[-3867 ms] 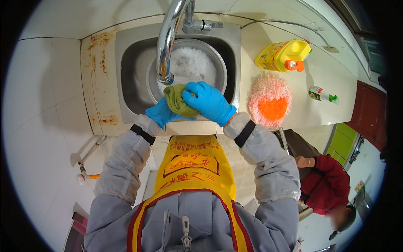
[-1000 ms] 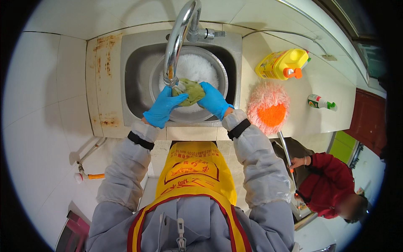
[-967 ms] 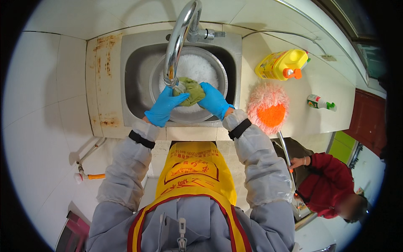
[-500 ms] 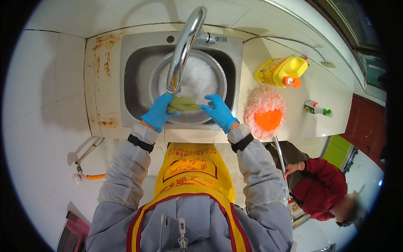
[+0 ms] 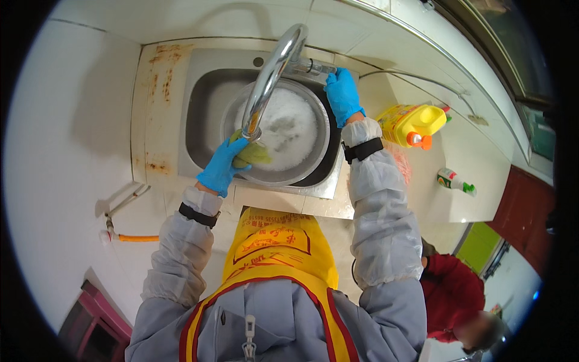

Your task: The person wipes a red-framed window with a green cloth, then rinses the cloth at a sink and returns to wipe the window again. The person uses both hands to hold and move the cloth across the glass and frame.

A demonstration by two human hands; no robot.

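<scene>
Head view: the blue-gloved right hand (image 5: 342,96) has moved from the crumpled green cloth (image 5: 256,154) to the silver metal tap lever (image 5: 324,69), grip unclear. Only the blue-gloved left hand (image 5: 222,167) now holds the cloth.

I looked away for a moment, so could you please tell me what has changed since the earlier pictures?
The right hand let go of the green cloth and moved forward and rightward to the tap handle. The left hand still holds the cloth near the spout; the metal basin stays in the sink.
</scene>
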